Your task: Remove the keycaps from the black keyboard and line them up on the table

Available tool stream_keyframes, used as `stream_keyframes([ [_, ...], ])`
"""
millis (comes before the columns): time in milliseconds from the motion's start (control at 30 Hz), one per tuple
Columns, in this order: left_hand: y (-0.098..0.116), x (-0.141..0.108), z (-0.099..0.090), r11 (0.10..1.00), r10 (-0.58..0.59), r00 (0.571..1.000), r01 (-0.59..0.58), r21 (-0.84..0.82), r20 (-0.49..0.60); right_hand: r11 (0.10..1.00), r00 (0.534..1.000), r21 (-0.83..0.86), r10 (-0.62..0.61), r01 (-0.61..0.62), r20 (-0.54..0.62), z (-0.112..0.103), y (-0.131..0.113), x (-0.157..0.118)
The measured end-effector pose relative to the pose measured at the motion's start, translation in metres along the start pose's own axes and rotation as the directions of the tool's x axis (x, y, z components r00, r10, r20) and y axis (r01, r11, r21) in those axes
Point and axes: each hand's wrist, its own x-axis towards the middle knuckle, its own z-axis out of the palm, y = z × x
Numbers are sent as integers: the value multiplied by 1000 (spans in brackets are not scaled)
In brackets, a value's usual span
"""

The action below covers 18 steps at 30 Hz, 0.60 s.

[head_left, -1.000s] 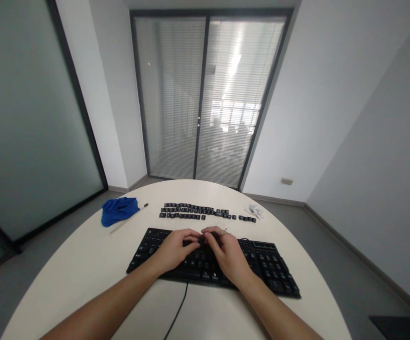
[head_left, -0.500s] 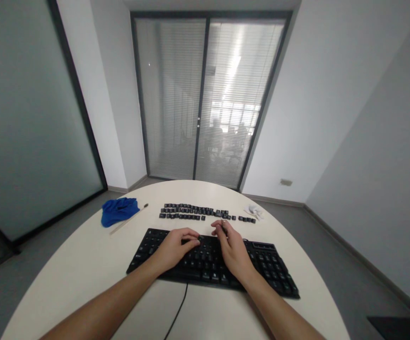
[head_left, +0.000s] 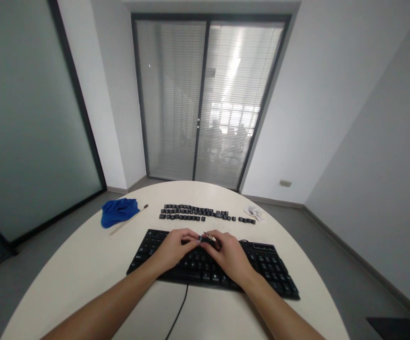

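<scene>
A black keyboard (head_left: 205, 276) lies across the near part of the round table, under both hands. My left hand (head_left: 178, 245) pinches a small dark keycap (head_left: 200, 238) between thumb and fingertips, just over the keyboard's upper rows. Facing it, my right hand (head_left: 231, 252) is closed around a thin, slim tool (head_left: 210, 236) whose pale tip points left. Its fingertips meet the keycap or come very close to it; I cannot tell which. Behind the keyboard, several loose keycaps (head_left: 187, 211) lie in rows.
A blue cloth (head_left: 120, 211) lies on the left of the table (head_left: 95, 264), with a thin wooden-handled brush (head_left: 129, 220) beside it. Crumpled white tissue (head_left: 253, 212) lies at the far right. The keyboard's cable (head_left: 178, 314) runs toward the near edge.
My right hand has come left and turned, bringing the slim tool and its fingertips up to the keycap in my left hand. The left hand has hardly moved.
</scene>
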Motion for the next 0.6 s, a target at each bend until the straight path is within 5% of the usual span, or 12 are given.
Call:
stream_keyframes([
  [167,-5,-2,2,996,72,996,-74,54,48,999,999,-34,43,-43,-5,-1,1,1],
  [400,-1,-16,4,807,235,965,-260,531,115,974,977,-72,212,-214,-31,-5,27,8],
  [600,5,-17,4,758,271,948,-316,571,164,940,956,-173,291,-294,-44,-7,48,18],
])
